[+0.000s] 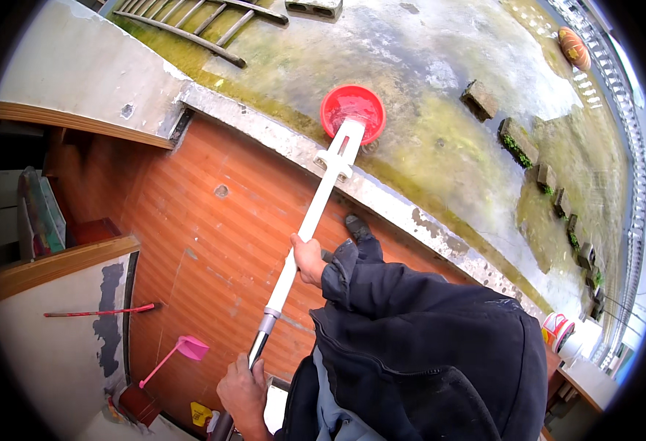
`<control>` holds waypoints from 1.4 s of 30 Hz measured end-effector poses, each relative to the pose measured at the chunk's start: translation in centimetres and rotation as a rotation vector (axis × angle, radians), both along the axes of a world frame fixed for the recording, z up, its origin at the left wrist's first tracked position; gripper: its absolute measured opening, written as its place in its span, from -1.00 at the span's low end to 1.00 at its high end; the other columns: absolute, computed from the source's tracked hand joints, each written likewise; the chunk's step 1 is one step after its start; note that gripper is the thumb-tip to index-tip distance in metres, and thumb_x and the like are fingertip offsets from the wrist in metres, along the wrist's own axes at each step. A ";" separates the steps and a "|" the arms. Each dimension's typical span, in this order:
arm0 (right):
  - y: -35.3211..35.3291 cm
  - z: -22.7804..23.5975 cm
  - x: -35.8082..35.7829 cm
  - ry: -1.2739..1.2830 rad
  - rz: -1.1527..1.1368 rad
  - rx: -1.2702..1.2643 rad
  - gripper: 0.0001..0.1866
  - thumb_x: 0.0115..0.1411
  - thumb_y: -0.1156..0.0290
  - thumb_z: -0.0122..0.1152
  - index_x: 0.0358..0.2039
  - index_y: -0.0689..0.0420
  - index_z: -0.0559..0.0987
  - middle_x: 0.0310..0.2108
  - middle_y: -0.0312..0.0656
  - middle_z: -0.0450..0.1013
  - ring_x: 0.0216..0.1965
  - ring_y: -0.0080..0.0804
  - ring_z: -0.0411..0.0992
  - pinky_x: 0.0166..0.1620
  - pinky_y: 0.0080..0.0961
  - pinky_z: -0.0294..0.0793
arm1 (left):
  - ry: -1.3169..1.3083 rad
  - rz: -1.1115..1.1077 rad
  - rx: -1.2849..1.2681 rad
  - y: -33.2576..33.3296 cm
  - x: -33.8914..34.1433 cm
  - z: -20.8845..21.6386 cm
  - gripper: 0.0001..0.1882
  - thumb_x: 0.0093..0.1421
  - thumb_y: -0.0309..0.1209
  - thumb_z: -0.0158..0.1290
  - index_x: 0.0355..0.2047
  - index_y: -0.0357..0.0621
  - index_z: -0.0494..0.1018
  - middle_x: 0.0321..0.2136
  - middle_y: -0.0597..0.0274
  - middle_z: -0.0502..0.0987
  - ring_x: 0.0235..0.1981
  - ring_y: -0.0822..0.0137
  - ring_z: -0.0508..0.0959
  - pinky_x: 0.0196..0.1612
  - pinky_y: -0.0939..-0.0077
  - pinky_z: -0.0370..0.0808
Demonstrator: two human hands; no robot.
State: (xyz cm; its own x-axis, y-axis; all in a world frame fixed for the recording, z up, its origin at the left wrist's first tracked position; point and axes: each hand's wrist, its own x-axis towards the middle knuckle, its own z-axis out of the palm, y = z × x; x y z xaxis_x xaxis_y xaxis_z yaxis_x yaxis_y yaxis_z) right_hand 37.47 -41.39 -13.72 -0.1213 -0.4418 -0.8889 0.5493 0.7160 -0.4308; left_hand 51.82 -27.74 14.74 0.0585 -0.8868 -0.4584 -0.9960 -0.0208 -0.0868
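Both hands, the left hand [243, 393] near and the right hand [307, 259] farther, have the grip pressed around one long white pole [315, 209] reaching to one far red round basin [352, 110] on the wet concrete floor [440, 81].

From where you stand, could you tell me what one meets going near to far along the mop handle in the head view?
Left hand → metal section → right hand → white handle → white bracket → red bucket.
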 end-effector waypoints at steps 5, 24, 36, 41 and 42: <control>-6.9 -8.3 -9.0 -0.044 -0.172 -0.002 -0.70 0.23 0.28 0.17 -0.41 0.29 0.42 -0.64 -0.17 0.32 -0.70 -0.30 0.36 -0.63 -0.24 0.37 | 0.161 -0.172 -0.006 -0.5 -5.1 -2.2 -0.45 0.06 -0.18 0.25 0.03 -0.15 0.44 -0.27 0.11 0.50 -0.28 0.08 0.54 -0.24 0.31 0.44; -6.5 -3.2 -6.7 -0.139 -0.187 0.149 -0.68 0.18 0.31 0.21 -0.28 0.36 0.43 -0.57 -0.09 0.37 -0.64 -0.27 0.38 -0.54 -0.23 0.44 | -0.107 0.034 0.013 -4.4 -7.5 7.6 -0.66 0.22 -0.12 0.08 -0.12 -0.05 0.51 -0.49 0.02 0.54 -0.49 -0.03 0.58 -0.47 0.13 0.51; -2.9 8.3 -3.8 -0.912 -0.063 0.087 -0.79 0.14 0.24 0.09 -0.48 0.10 0.37 -0.53 -0.21 0.38 -0.45 -0.23 0.40 -0.11 -0.07 0.52 | -0.538 -0.346 -0.714 3.7 0.7 11.0 -0.71 0.26 -0.06 0.09 -0.24 0.04 0.56 -0.39 0.26 0.56 -0.48 0.16 0.53 -0.48 0.24 0.40; -3.3 8.2 -4.4 -0.722 0.060 0.170 -0.72 0.17 0.15 0.17 -0.42 0.09 0.39 -0.47 -0.22 0.41 -0.38 -0.19 0.47 -0.11 -0.05 0.55 | -0.716 -0.393 -0.986 4.6 0.0 9.3 -0.83 0.28 -0.17 0.08 -0.26 0.10 0.55 -0.35 0.35 0.54 -0.36 0.27 0.54 -0.36 0.36 0.40; -2.9 7.6 -4.1 -0.677 0.063 0.171 -0.74 0.18 0.17 0.16 -0.42 0.09 0.39 -0.48 -0.23 0.40 -0.40 -0.20 0.47 -0.12 -0.06 0.55 | -0.752 -0.408 -1.038 4.8 0.1 8.6 -0.85 0.29 -0.19 0.08 -0.26 0.11 0.55 -0.34 0.37 0.54 -0.34 0.29 0.54 -0.33 0.38 0.40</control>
